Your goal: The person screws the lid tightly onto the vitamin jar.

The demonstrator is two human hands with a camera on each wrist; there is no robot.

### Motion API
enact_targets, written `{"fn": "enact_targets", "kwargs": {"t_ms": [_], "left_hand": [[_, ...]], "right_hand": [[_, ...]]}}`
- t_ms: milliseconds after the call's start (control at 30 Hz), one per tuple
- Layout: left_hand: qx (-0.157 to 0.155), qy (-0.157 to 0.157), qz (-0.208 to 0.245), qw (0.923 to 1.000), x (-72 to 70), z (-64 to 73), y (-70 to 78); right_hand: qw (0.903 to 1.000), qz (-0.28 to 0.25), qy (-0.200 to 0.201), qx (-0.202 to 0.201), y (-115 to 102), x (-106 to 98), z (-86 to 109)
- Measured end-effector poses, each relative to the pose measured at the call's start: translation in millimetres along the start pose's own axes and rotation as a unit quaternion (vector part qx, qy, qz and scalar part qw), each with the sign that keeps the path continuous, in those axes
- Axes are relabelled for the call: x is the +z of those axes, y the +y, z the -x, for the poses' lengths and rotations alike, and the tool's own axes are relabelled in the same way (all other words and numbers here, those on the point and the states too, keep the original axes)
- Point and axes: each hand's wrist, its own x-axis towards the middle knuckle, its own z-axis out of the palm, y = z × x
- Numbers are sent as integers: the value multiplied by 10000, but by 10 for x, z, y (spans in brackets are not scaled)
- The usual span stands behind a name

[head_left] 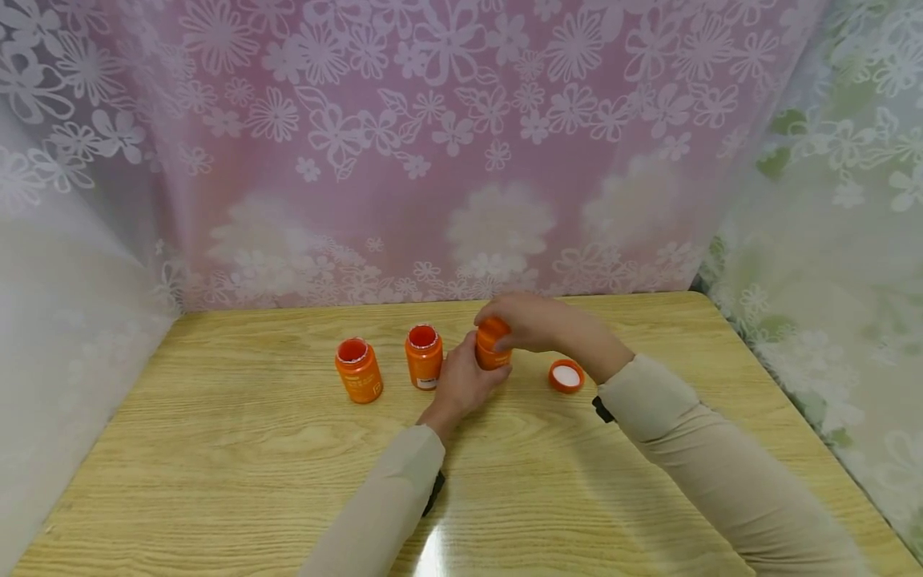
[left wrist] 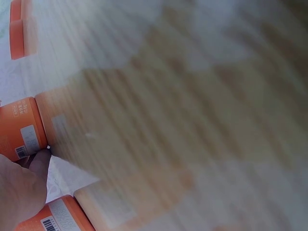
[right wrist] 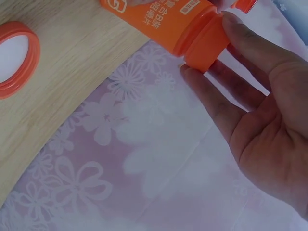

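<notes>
An orange bottle with white print stands upright on the table. My left hand grips its body, with the thumb along the near side. From above, my right hand holds the bottle's orange cap between thumb and fingers. The cap sits on the bottle's neck in the right wrist view. Just left of my left hand stands an uncapped orange bottle, its mouth rim edged in white. A second uncapped bottle is farther left.
A loose orange cap lies with its white inside up, right of the held bottle and below my right forearm. The wood-grain table ends at a pink flowered curtain behind, with pale curtains at both sides.
</notes>
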Motion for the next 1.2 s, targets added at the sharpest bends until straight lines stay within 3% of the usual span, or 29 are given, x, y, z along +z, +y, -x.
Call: {"fn": "enact_targets", "kwargs": {"t_ms": [333,500,600,800,867,1200], "left_hand": [[-47,7,-19,10000,7,-4,-8],[-7,-2,-5,10000,6,-2,-9],[37,13,-26,10000,3,0,-1],[9,8,-119,9999,18,-8,10],[-18,0,-137,9999,22,-9,15],[-97,16,-132,9999,25,1,21]], "right_hand": [[9954,537,325,718,-130,40,-21],[9936,657,294,876,-114,38,-28],[9964,530,143,648,-53,5,-15],[9983,-76,-283,-500,56,-91,38],[9976,-167,-330,-590,64,-103,38],[9979,250,-437,403,-98,-99,-33]]}}
